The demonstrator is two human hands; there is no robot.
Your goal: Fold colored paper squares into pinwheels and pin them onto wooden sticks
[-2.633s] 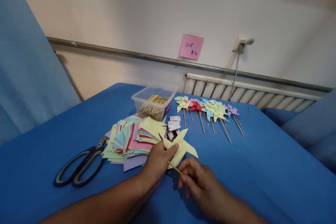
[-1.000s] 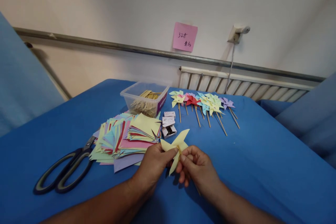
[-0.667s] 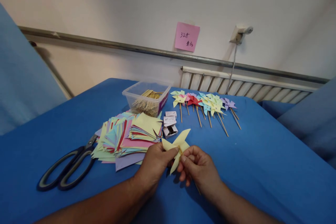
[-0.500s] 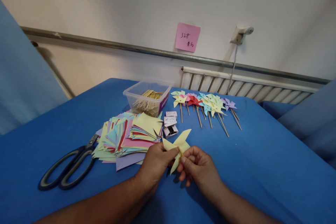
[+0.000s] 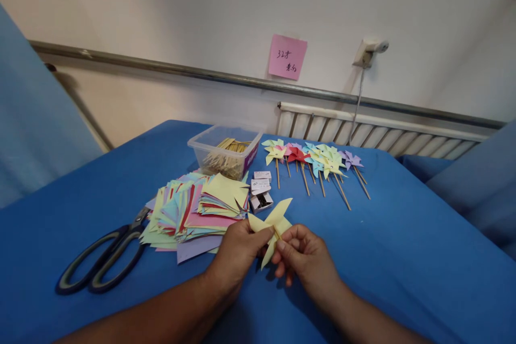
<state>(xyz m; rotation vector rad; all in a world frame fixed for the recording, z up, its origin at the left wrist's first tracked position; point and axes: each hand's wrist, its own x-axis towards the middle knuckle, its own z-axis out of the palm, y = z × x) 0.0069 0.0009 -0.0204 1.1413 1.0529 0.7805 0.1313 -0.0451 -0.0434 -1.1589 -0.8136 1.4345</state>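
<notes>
A pale yellow paper pinwheel is held between my hands above the blue cloth. My left hand is closed on it, thumb pressed near the centre, the other fingers hidden behind the paper. My right hand pinches a short wooden stick against the middle of the pinwheel, thumb against the forefinger. Just beyond my hands stand small white boxes; the nearest is open with dark small pieces inside. Left of them spreads a pile of coloured paper pieces, cut at the corners.
Large scissors lie left of the paper. A clear plastic tub of wooden sticks stands behind the pile. Several pinwheels on sticks lie at the back right. Behind the blue-covered table are a radiator and a metal rail.
Almost nothing differs. The view has shifted very slightly; both hands keep the same hold on the pinwheel and stick.
</notes>
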